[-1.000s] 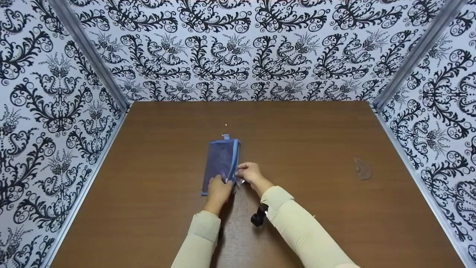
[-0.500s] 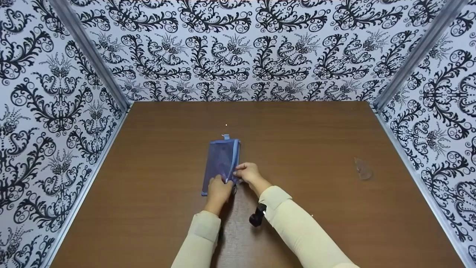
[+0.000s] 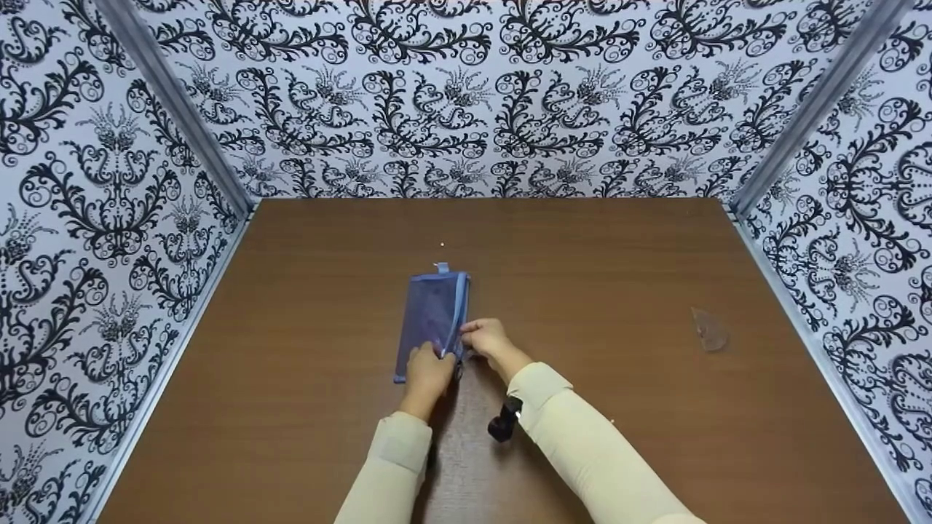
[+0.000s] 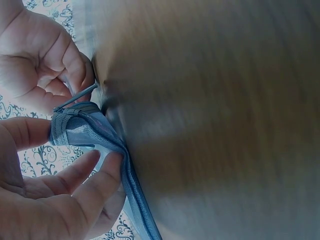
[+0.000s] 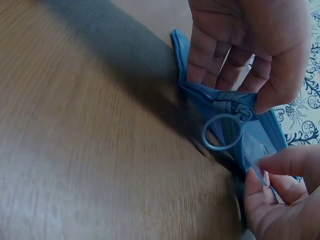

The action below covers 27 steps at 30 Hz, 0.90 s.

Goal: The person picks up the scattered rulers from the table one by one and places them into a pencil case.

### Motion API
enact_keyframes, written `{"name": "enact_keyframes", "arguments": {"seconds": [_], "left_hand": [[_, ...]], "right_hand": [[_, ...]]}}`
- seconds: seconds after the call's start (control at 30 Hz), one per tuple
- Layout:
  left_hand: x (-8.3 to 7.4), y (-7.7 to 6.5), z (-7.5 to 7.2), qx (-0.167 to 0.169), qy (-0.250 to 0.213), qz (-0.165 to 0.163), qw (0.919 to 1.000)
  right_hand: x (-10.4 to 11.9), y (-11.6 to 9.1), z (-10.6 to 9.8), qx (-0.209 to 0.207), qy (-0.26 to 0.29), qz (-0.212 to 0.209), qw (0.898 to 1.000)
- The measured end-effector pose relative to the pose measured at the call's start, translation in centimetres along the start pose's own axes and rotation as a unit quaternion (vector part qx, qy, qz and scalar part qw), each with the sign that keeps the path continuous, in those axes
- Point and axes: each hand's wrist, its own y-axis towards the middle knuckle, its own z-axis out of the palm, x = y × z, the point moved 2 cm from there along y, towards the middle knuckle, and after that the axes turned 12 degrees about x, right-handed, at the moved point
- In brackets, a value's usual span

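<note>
While the blue mesh pouch [image 3: 424, 309] lies on the brown wooden table [image 3: 306, 313], its zipped edge facing right, the left hand [image 3: 428, 371] grips its near end, thumb on one side and fingers on the other, clamped on the fabric beside the zipper slider [image 5: 244, 113]; from that slider hangs a round pull ring [image 5: 220, 148]; along the zipped edge the pouch's mouth stands parted.

The right hand [image 3: 486, 338] is just at the right side of the pouch, thumb and fingertips pinched together at the mouth on a small clear piece [image 5: 266, 181]; how far this reaches into the pouch, I cannot tell.

At the far end of the pouch a light blue tab [image 3: 443, 268] sticks out; a tiny white speck [image 3: 442, 244] lies just beyond it; well to the right of the pouch lies a clear, curved object [image 3: 711, 331]; nearer the person than the pouch, a black device [image 3: 502, 423] sits by the cuff of the right sleeve [image 3: 582, 437]; beyond the pouch rises a wall [image 3: 466, 94] with black scrollwork on white.
</note>
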Motion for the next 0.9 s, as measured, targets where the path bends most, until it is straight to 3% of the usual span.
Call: {"name": "enact_keyframes", "arguments": {"seconds": [0.07,0.2,0.43,0.63,0.8,0.9], "left_hand": [[0.0,0.0,0.0,0.0,-0.001,0.0,1.0],[0.1,0.1,0.0,-0.001,-0.003,0.002,1.0],[0.1,0.3,0.1,0.014,-0.004,-0.006,0.9999],[0.1,0.3,0.1,0.017,-0.009,-0.009,0.9998],[0.0,0.2,0.0,0.015,-0.011,-0.007,0.9998],[0.1,0.1,0.0,0.018,-0.012,-0.008,0.9997]], "right_hand": [[0.0,0.2,0.1,-0.001,0.007,0.003,1.0],[2.2,-1.9,0.6,-0.002,0.018,0.0,1.0],[7.7,-7.8,2.0,-0.019,0.036,-0.009,0.999],[10.8,-11.5,2.9,-0.023,0.021,-0.041,0.999],[11.0,-11.8,3.1,-0.025,0.02,-0.053,0.998],[11.1,-11.8,3.3,-0.027,-0.006,-0.036,0.999]]}}
